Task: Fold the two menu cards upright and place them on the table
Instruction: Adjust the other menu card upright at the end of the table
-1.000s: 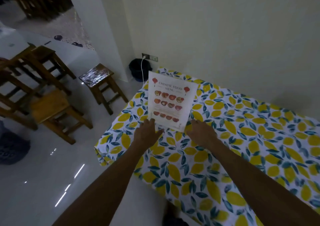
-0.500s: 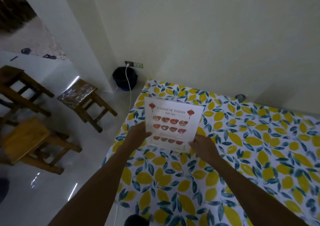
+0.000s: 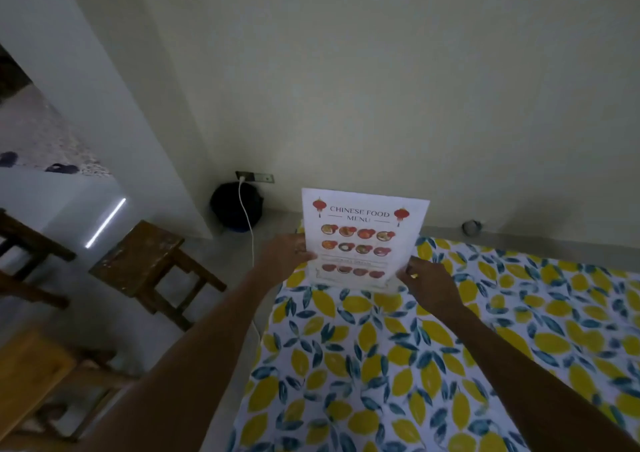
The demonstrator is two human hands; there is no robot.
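Broadly, a table (image 3: 450, 365) draped in a lemon-print cloth fills the lower right, with wooden stools (image 3: 145, 264) on the floor to the left and a plain wall behind. Near the table's far left corner one menu card (image 3: 362, 240) stands upright, its printed face toward the camera, its long axis vertical, and its bottom edge at or just above the cloth. The left hand (image 3: 285, 255) pinches the card's lower left edge; the right hand (image 3: 431, 283) grips its lower right corner. Both hands sit about equally near, one on each side. No second card is in view. Setting it down likely depends on the lower edge meeting the cloth squarely.
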